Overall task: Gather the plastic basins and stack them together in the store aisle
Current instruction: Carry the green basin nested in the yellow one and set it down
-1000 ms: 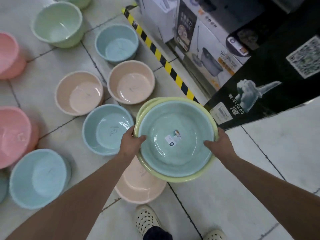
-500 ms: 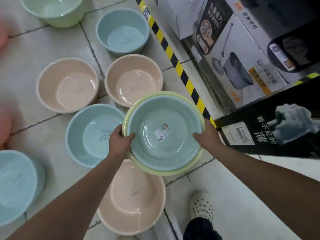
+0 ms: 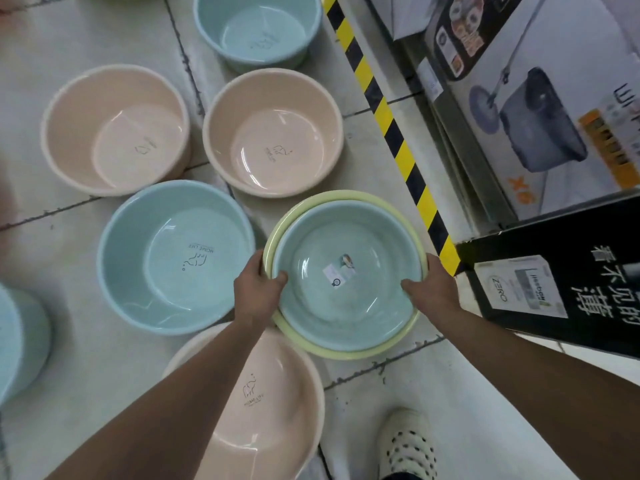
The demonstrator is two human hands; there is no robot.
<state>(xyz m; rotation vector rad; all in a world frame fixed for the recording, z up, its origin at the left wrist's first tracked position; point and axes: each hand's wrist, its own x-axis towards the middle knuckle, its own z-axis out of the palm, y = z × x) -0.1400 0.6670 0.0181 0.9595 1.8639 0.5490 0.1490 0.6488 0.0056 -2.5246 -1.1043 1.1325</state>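
Note:
I hold a small stack of basins above the floor: a pale blue-green basin (image 3: 346,306) nested in a yellow-green one (image 3: 346,353). My left hand (image 3: 256,289) grips the stack's left rim, thumb inside. My right hand (image 3: 431,291) grips the right rim. On the tiles lie a light blue basin (image 3: 173,258) left of the stack, two beige basins (image 3: 114,129) (image 3: 273,133) beyond it, another blue one (image 3: 256,29) at the top, and a beige basin (image 3: 277,410) partly hidden under my left forearm.
A yellow-and-black hazard strip (image 3: 391,133) runs along the shelf base on the right. Boxed mop sets (image 3: 540,109) and a black carton (image 3: 561,282) stand there. A further blue basin (image 3: 17,344) sits at the left edge. My spotted shoe (image 3: 408,441) is below.
The view has moved forward and down toward the floor. The held stack has come lower and sits beside the blue basin, with the near beige basin now below my left arm.

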